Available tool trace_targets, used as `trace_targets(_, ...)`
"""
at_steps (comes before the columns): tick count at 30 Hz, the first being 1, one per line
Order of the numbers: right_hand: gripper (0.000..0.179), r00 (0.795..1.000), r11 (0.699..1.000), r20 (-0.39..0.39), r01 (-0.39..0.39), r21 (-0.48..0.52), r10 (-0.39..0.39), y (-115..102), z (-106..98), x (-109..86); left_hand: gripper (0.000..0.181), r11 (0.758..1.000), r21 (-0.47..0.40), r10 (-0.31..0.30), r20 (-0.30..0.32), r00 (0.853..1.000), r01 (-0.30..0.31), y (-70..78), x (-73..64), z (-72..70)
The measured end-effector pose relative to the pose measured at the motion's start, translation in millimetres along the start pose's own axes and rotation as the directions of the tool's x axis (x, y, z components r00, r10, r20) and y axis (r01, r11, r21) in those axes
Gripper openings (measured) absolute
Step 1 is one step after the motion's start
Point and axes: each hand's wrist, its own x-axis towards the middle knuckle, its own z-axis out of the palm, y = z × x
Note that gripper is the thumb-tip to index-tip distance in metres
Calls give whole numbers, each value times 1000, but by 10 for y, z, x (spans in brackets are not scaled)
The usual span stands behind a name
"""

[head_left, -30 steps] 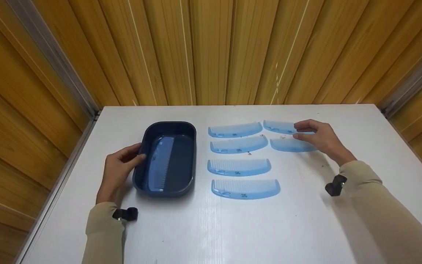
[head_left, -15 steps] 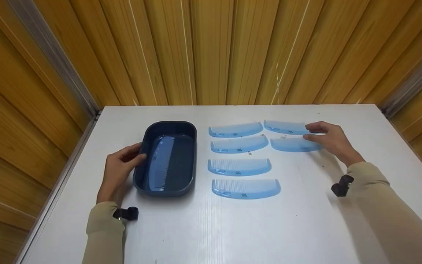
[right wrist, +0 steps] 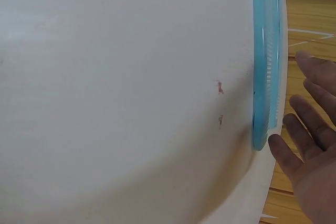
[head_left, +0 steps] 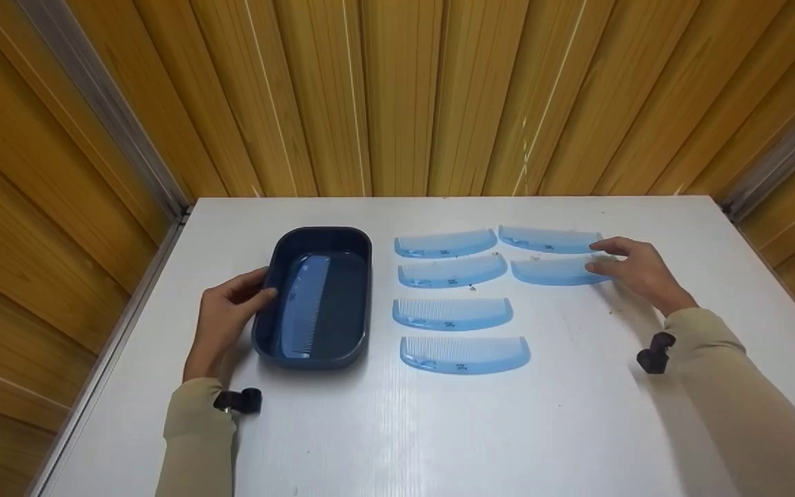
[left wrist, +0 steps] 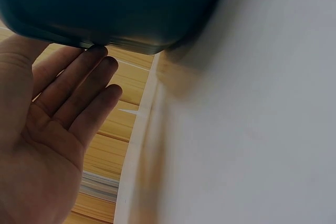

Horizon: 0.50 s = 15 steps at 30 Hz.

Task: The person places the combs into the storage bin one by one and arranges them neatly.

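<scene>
My left hand [head_left: 228,314] holds the left rim of a dark blue plastic box [head_left: 364,297], thumb over the rim and fingers along the outer wall. In the left wrist view, fingertips [left wrist: 97,51] meet the box's wall. One blue comb [head_left: 301,304] lies lengthwise inside the box. My right hand [head_left: 635,270] is spread at the right ends of two light blue combs, the back right comb [head_left: 549,240] and the comb in front of it [head_left: 556,272]. The right wrist view shows its fingers loosely extended beside the combs' ends [right wrist: 260,124], holding nothing.
Left of these, a column of several more blue combs runs from a back comb [head_left: 446,244] to a front comb [head_left: 465,355]. All rest on a white table [head_left: 439,442]. Wood-patterned panels [head_left: 397,96] rise behind the table and at both sides.
My right hand has slid right along the back right pair of combs, uncovering more of them, and its fingers have spread apart. The left hand, the box and the combs stay put.
</scene>
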Motion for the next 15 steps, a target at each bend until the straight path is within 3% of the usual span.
trace_targets(15,64,998,994,52,-36,-108,42,113,-52,1,46,999,2,41,4,999,-41,2,-8,3)
